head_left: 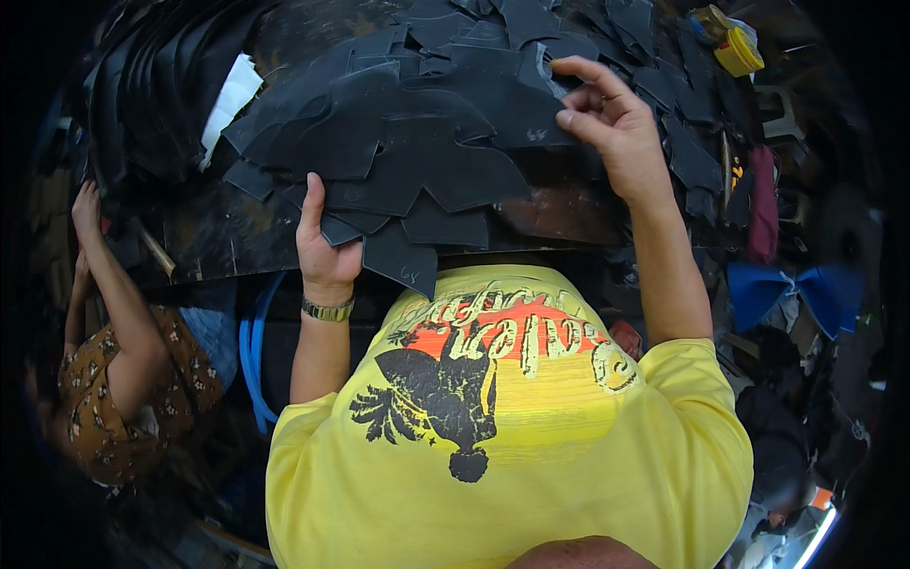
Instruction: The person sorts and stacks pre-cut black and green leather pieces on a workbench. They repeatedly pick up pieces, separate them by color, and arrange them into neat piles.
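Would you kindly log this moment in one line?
left hand: at black pieces | right hand: partly open over them | nearby: white sheet, yellow container

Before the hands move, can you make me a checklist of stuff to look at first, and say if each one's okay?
1. Left hand by the black pieces: ok, at their near left edge.
2. Left hand's grip: cannot tell, its fingers are mostly hidden.
3. Right hand touching the pale shiny strip: cannot tell, a fingertip is right beside it.
4. Black pieces stacked neatly: not ok, they overlap at all angles.
5. Everything inside the near edge of the table: not ok, one marked piece pokes past it.
6. Other person's hand out of the way: ok, far off to the left.
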A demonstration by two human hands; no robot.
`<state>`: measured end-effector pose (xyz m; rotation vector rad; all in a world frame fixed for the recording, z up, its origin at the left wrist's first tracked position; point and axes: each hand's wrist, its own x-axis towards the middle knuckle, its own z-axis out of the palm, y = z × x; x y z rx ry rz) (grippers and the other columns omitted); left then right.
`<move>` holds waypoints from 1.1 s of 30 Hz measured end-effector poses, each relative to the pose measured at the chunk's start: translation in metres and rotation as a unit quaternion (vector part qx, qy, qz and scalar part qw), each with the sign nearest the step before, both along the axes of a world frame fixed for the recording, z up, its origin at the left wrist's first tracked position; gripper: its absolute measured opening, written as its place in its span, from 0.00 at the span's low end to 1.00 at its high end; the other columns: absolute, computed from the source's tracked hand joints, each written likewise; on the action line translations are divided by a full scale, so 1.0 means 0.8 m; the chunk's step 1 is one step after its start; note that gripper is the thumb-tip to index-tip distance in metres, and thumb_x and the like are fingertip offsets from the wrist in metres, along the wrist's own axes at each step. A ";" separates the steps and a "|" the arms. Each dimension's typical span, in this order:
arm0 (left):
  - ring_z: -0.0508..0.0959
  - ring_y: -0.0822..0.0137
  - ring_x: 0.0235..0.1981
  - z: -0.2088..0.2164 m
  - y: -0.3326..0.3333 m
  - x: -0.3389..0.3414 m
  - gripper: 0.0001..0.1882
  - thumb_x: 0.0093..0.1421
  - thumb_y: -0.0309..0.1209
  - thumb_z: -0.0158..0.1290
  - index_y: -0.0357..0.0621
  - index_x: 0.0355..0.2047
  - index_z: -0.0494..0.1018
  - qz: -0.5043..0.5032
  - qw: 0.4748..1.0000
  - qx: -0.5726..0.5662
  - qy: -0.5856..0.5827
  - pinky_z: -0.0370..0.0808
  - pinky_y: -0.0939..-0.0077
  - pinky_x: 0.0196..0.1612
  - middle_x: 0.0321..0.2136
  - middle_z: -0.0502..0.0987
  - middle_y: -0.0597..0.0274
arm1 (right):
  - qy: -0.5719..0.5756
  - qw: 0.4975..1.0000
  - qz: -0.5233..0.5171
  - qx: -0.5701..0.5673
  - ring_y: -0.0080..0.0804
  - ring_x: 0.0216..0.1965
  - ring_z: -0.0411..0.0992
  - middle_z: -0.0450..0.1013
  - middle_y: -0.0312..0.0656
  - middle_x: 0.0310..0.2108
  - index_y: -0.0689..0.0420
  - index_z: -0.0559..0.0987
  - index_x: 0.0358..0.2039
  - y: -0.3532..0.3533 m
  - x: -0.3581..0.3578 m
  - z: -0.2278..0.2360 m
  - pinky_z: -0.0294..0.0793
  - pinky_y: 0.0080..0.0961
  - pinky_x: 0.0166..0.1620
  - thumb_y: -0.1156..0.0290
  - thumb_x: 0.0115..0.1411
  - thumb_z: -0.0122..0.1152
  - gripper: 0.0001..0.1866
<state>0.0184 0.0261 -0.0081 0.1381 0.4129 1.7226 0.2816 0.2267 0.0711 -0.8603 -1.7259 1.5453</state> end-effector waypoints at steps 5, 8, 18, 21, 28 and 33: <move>0.72 0.53 0.58 -0.006 0.004 0.018 0.26 0.72 0.45 0.41 0.38 0.61 0.63 -0.062 0.997 0.017 -0.032 0.67 0.55 0.62 0.59 0.70 0.50 | 0.083 0.993 -0.075 0.027 0.18 0.40 0.72 0.74 0.34 0.37 0.56 0.75 0.56 0.009 0.030 0.007 0.70 0.16 0.48 0.83 0.57 0.61 0.25; 0.71 0.52 0.60 -0.011 0.010 0.026 0.26 0.72 0.43 0.42 0.38 0.62 0.64 -0.095 0.995 0.031 -0.030 0.65 0.53 0.64 0.60 0.69 0.51 | 0.094 0.982 -0.105 0.122 0.18 0.41 0.71 0.74 0.34 0.38 0.56 0.75 0.56 0.022 0.050 0.007 0.69 0.16 0.48 0.82 0.58 0.62 0.24; 0.71 0.54 0.60 -0.014 0.006 0.020 0.26 0.71 0.43 0.43 0.38 0.62 0.63 -0.039 0.999 -0.016 0.012 0.65 0.54 0.64 0.59 0.70 0.51 | 0.168 0.929 -0.300 0.140 0.27 0.39 0.77 0.78 0.42 0.38 0.59 0.74 0.53 0.091 0.202 0.040 0.78 0.25 0.43 0.83 0.60 0.60 0.20; 0.69 0.53 0.61 -0.017 0.008 0.021 0.26 0.71 0.43 0.43 0.39 0.63 0.62 -0.052 0.999 0.009 0.011 0.63 0.53 0.65 0.60 0.69 0.51 | 0.130 0.930 -0.322 0.119 0.32 0.42 0.78 0.78 0.48 0.41 0.61 0.73 0.52 0.092 0.243 0.042 0.79 0.30 0.43 0.84 0.60 0.59 0.19; 0.71 0.53 0.60 -0.018 0.010 0.023 0.25 0.71 0.42 0.43 0.38 0.62 0.63 -0.047 0.999 0.001 0.013 0.65 0.54 0.64 0.59 0.70 0.50 | 0.093 0.974 -0.207 -0.009 0.30 0.44 0.77 0.78 0.45 0.43 0.60 0.73 0.55 0.074 0.254 0.021 0.77 0.26 0.45 0.82 0.60 0.60 0.21; 0.73 0.54 0.58 -0.012 0.013 0.028 0.25 0.72 0.43 0.41 0.37 0.60 0.65 -0.064 0.998 0.008 0.014 0.68 0.56 0.62 0.57 0.72 0.50 | -0.064 0.983 -0.172 -0.015 0.24 0.42 0.76 0.79 0.38 0.42 0.56 0.77 0.53 0.063 0.194 -0.014 0.75 0.21 0.43 0.80 0.57 0.62 0.22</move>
